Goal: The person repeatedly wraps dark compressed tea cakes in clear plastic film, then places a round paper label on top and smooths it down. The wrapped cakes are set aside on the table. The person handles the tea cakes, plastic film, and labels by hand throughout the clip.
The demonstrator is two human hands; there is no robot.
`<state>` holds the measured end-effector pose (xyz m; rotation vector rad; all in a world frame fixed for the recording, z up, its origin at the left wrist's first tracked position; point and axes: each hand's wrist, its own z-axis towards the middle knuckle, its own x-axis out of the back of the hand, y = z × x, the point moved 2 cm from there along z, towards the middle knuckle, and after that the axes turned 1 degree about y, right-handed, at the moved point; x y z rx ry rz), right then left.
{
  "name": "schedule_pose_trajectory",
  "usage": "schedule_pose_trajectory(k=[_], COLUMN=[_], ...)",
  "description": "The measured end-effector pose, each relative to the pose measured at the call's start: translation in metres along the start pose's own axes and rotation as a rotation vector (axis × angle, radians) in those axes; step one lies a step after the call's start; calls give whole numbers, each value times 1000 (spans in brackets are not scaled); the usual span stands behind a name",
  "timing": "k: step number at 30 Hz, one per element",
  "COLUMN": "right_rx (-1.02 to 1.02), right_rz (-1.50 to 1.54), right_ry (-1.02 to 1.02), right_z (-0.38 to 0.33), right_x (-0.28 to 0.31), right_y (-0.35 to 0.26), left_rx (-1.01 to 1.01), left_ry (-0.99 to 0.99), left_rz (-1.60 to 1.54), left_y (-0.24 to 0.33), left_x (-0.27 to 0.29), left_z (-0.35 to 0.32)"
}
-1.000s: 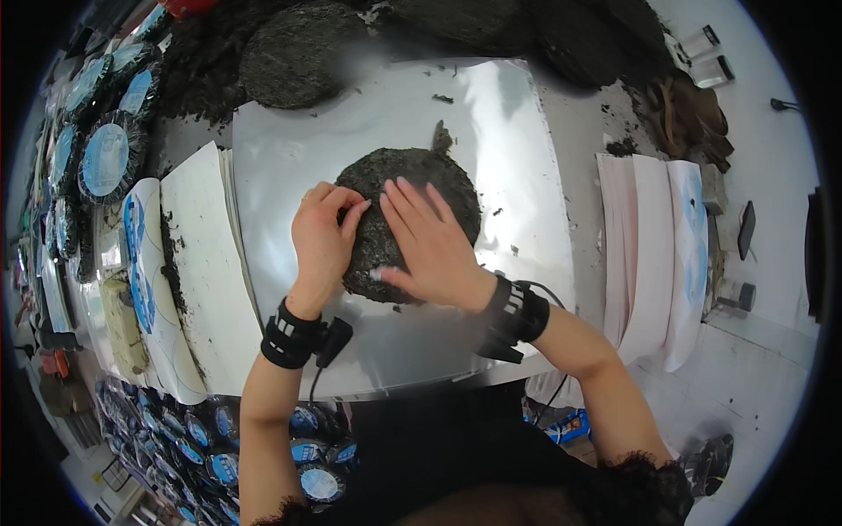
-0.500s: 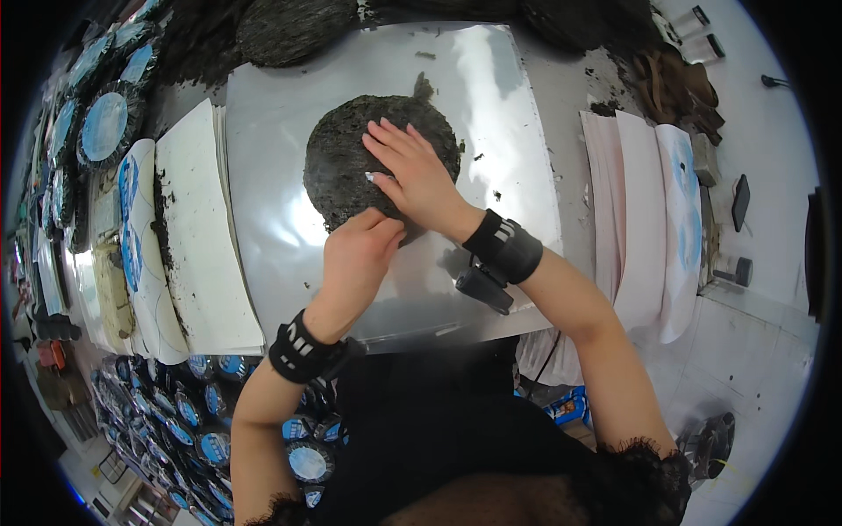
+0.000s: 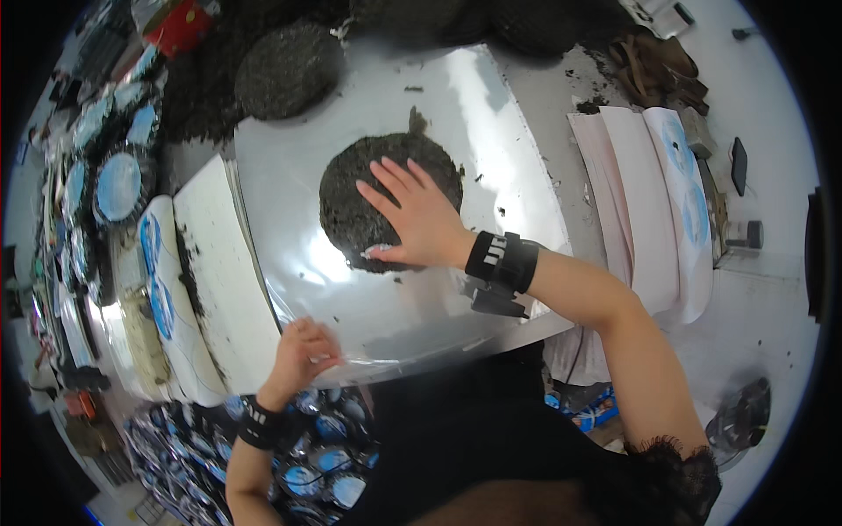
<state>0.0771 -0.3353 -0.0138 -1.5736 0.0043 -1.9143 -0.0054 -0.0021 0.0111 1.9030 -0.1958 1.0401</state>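
A dark, round, flat cake of matted, fibrous stuff (image 3: 351, 197), like dried seaweed, lies on a shiny silvery sheet (image 3: 289, 188). A small tuft sticks out from its far edge. My right hand (image 3: 417, 215) rests flat on the cake, fingers spread, with a pale wrap or bit on the thumb tip. Off to the near left, apart from the cake, my left hand (image 3: 303, 351) is over the sheet's near-left edge. Its fingers are curled in and blurred; anything between them is too small or hidden to name. Both wrists wear black straps with a dark device.
Stacked paper sheets flank the work surface, left (image 3: 224, 272) and right (image 3: 627, 202). Another dark round cake (image 3: 289, 70) lies at the far left beside loose dark material. Blue-labelled round packs (image 3: 118, 188) pile up at left and below. A brown cloth-like item (image 3: 653, 70) sits far right.
My left hand has left the cake's near edge and moved toward me and left. My right hand stays on the cake, its fingers now more widely spread. The view has tilted and shifted.
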Motion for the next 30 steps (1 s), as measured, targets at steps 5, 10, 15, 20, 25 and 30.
schedule_pose_trajectory(k=[5,10,15,20,25,30], right_rx=[6,15,-328,-250,-409,-480], right_rz=[-69,-18,957,139,61,269], right_ry=[23,10,-12,-50,58,-41], right_z=[0,-1,-36,-126,-78,-59], right_x=[-2,-3,30,64,8,26], right_y=[0,4,-6,-51,4,5], left_rx=[-228,81,152,199,156,224], left_ry=[-35,754,831,912,815,654], left_rz=[348,164,123,111,227,-220], left_y=[45,62,51,46,51,54], left_x=[33,8,-27,-29,-22,-10], left_z=[12,86,182,187,183,169])
